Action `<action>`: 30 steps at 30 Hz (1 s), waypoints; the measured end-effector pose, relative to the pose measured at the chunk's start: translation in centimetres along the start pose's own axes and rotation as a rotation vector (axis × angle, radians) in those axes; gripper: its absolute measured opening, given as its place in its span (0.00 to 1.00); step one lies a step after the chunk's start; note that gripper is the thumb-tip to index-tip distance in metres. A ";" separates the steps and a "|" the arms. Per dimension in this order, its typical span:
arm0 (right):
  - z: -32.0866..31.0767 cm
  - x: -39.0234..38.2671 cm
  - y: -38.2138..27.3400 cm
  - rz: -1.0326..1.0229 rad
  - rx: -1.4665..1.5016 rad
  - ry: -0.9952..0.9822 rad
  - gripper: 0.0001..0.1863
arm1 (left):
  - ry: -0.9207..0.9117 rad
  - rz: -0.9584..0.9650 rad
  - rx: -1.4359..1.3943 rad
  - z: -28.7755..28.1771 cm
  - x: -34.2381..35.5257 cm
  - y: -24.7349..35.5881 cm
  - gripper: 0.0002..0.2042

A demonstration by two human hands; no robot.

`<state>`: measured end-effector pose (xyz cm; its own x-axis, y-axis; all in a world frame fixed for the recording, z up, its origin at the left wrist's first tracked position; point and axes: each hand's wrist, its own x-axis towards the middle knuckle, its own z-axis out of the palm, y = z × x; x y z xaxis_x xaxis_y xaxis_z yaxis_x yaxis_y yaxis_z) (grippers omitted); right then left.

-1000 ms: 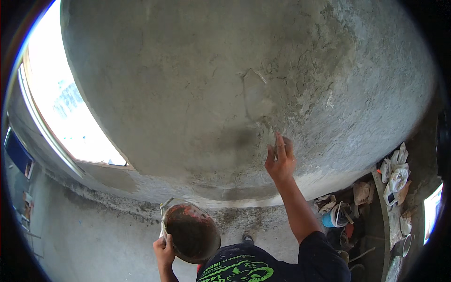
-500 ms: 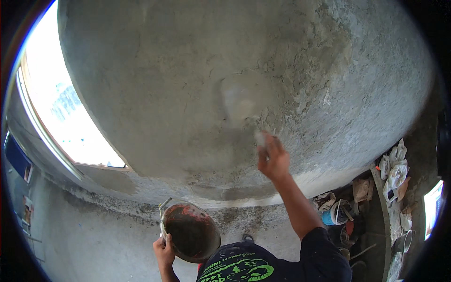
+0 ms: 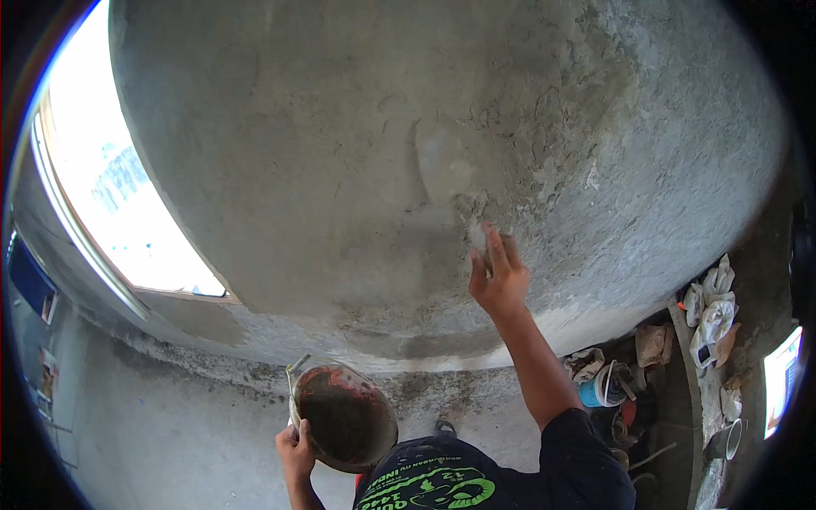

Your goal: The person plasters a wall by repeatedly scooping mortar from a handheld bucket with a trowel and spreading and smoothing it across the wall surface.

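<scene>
A grey plastered wall [image 3: 297,187] fills most of the view. Against its middle lies the pale flat blade of a trowel [image 3: 446,161], its edges partly blending into the plaster. My right hand [image 3: 500,276] is closed around the trowel's handle end, below the blade. Rough, ridged mortar shows beside the blade and to its right. Down at the lower left, my left hand [image 3: 297,449] grips the rim of a round bucket [image 3: 387,416], tilted so its opening shows. Dark mortar and reddish streaks coat the inside, and a pale handle piece sticks out at its top left.
A bright window opening [image 3: 144,212] borders the wall on the left. Concrete floor [image 3: 170,416] runs along the wall's foot. At the right stand a blue and white pail [image 3: 599,387], crumpled bags [image 3: 718,314] and a grey container [image 3: 725,440] on a ledge.
The trowel and my right hand have shifted slightly to the right across the wall. My left hand and the bucket stay nearly where they were.
</scene>
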<state>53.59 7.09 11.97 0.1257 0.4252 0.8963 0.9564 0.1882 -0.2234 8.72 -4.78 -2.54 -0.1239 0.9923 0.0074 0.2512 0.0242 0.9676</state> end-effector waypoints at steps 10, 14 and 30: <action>-1.1 -0.1 0.3 -0.070 0.116 0.060 0.30 | -0.002 0.005 0.026 -0.4 -0.4 -0.3 0.20; 0.0 0.0 0.5 -0.006 0.040 -0.018 0.30 | 0.007 0.002 0.008 -0.5 -0.7 -0.5 0.20; -4.0 0.3 6.1 0.070 -0.071 0.052 0.29 | -0.014 -0.039 0.084 -1.0 -0.5 -0.5 0.20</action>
<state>60.53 4.80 12.44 0.2047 0.3887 0.8984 0.9608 0.0954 -0.2602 7.67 -5.39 -2.78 -0.1217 0.9920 -0.0338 0.3264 0.0721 0.9425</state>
